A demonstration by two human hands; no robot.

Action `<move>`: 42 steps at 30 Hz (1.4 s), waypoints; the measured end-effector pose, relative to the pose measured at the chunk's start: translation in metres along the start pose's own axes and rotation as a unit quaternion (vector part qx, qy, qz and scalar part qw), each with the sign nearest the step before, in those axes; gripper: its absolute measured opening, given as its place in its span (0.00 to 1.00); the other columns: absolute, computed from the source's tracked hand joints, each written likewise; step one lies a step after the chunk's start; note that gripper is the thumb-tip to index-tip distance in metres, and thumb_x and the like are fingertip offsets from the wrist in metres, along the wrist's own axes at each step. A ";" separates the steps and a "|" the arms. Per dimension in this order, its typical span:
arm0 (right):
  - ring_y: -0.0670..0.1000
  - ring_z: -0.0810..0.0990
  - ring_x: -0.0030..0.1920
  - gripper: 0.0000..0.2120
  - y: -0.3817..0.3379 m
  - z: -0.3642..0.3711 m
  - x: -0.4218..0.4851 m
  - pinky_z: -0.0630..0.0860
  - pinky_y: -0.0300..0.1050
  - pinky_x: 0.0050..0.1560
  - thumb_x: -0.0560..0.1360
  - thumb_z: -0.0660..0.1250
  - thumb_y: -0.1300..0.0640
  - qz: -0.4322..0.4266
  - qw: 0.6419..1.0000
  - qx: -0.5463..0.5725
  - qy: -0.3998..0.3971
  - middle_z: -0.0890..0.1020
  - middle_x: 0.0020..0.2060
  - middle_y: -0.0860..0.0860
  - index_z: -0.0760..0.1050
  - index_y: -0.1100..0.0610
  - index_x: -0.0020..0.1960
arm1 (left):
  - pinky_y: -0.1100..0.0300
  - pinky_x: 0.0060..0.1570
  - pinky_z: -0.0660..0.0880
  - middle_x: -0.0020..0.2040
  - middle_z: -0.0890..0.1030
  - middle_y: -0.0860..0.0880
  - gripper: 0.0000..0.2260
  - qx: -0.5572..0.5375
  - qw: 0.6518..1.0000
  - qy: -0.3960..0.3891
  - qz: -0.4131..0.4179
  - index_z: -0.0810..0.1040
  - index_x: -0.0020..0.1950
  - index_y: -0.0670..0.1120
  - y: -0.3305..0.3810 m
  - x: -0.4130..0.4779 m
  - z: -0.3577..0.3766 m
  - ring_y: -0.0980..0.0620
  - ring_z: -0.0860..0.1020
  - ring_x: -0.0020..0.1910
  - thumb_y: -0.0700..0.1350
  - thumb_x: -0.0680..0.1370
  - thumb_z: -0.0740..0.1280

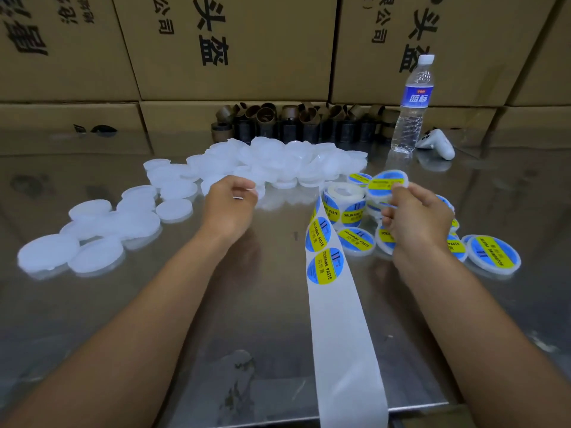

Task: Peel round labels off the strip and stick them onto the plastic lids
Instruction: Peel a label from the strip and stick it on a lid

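My right hand (414, 220) grips a white plastic lid with a blue and yellow round label (387, 185) on it, held tilted above the table. My left hand (230, 205) reaches over the near edge of the pile of plain white lids (278, 162), fingers curled on a lid's edge. The label roll (344, 202) stands between my hands. Its white backing strip (340, 319) runs toward me over the table edge, with two labels (324, 265) still on it. Labelled lids (494, 254) lie at the right, under and beside my right hand.
More plain lids (92, 236) are scattered at the left on the shiny metal table (247, 304). A water bottle (412, 106) and a white controller (438, 145) stand at the back right. Brown cardboard cores (293, 122) line the back, before stacked cartons (216, 47).
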State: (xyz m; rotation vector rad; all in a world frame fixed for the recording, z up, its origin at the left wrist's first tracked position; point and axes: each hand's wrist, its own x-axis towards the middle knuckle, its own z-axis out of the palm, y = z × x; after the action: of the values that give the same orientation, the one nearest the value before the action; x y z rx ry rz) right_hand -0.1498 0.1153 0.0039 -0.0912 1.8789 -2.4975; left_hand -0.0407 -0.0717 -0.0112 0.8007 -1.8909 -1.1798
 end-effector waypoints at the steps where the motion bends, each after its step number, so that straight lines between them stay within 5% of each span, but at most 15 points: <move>1: 0.41 0.71 0.20 0.09 0.001 -0.001 0.002 0.70 0.34 0.26 0.77 0.65 0.60 0.009 1.000 0.002 0.012 0.74 0.27 0.48 0.74 0.57 0.57 | 0.73 0.35 0.68 0.43 0.77 0.52 0.06 0.033 0.999 0.021 0.002 0.78 0.51 0.46 -0.005 0.004 -0.004 0.57 0.75 0.40 0.39 0.78 0.64; 5: 0.43 0.75 0.27 0.16 0.005 -0.002 0.007 0.74 0.33 0.31 0.77 0.64 0.62 0.038 0.998 0.018 0.037 0.75 0.30 0.50 0.71 0.61 0.65 | 0.64 0.49 0.66 0.54 0.79 0.47 0.10 0.148 0.986 0.070 0.000 0.78 0.57 0.44 -0.017 0.016 -0.019 0.50 0.75 0.51 0.38 0.78 0.64; 11: 0.49 0.79 0.47 0.18 0.008 -0.001 0.010 0.75 0.44 0.58 0.76 0.62 0.61 0.019 0.999 -0.018 0.047 0.79 0.42 0.51 0.70 0.61 0.66 | 0.46 0.63 0.66 0.64 0.73 0.38 0.14 0.300 0.950 0.086 -0.016 0.76 0.63 0.44 -0.022 0.019 -0.034 0.36 0.67 0.65 0.40 0.77 0.64; 17: 0.51 0.77 0.51 0.10 0.007 0.001 0.009 0.73 0.45 0.52 0.75 0.63 0.62 -0.048 0.994 -0.056 0.082 0.78 0.56 0.53 0.73 0.51 0.53 | 0.43 0.73 0.49 0.74 0.60 0.37 0.20 0.393 0.914 0.049 -0.083 0.68 0.70 0.44 -0.028 0.017 -0.038 0.35 0.54 0.74 0.42 0.78 0.61; 20: 0.53 0.79 0.52 0.11 0.005 0.002 0.005 0.75 0.49 0.52 0.75 0.63 0.62 -0.072 0.992 -0.048 0.091 0.78 0.56 0.55 0.68 0.47 0.43 | 0.42 0.73 0.46 0.74 0.61 0.37 0.20 0.426 0.898 0.037 -0.100 0.66 0.71 0.43 -0.030 0.017 -0.037 0.34 0.55 0.73 0.43 0.79 0.59; 27: 0.56 0.80 0.53 0.13 0.006 0.005 0.004 0.74 0.48 0.54 0.75 0.62 0.64 -0.095 0.991 -0.050 0.079 0.78 0.54 0.53 0.68 0.46 0.41 | 0.47 0.65 0.59 0.63 0.71 0.38 0.14 0.482 0.873 0.045 -0.064 0.75 0.63 0.43 -0.029 0.015 -0.034 0.37 0.65 0.67 0.44 0.79 0.59; 33: 0.56 0.79 0.54 0.13 0.006 0.004 0.004 0.74 0.48 0.54 0.75 0.61 0.64 -0.115 0.989 -0.049 0.080 0.76 0.50 0.50 0.68 0.46 0.41 | 0.49 0.62 0.60 0.62 0.75 0.38 0.13 0.464 0.883 0.061 -0.050 0.76 0.61 0.46 -0.032 0.018 -0.036 0.37 0.66 0.65 0.47 0.80 0.61; 37: 0.54 0.77 0.49 0.11 0.001 0.001 0.005 0.73 0.41 0.47 0.74 0.58 0.67 -0.163 0.974 -0.024 0.155 0.74 0.48 0.49 0.68 0.51 0.47 | 0.49 0.61 0.60 0.59 0.77 0.39 0.11 0.459 0.885 0.071 -0.041 0.77 0.60 0.47 -0.033 0.019 -0.037 0.38 0.67 0.64 0.47 0.79 0.62; 42: 0.59 0.79 0.53 0.14 -0.001 0.001 0.004 0.73 0.49 0.51 0.75 0.56 0.66 -0.145 0.976 0.003 0.163 0.73 0.42 0.46 0.66 0.47 0.41 | 0.45 0.62 0.60 0.59 0.76 0.37 0.17 0.452 0.887 0.093 -0.025 0.72 0.63 0.43 -0.031 0.017 -0.034 0.36 0.68 0.64 0.50 0.78 0.65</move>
State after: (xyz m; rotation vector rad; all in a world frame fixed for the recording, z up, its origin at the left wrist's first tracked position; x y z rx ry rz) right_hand -0.1535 0.1143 0.0055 0.0518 2.1130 -2.8615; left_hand -0.0169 -0.1128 -0.0252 1.3880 -2.2361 -0.1490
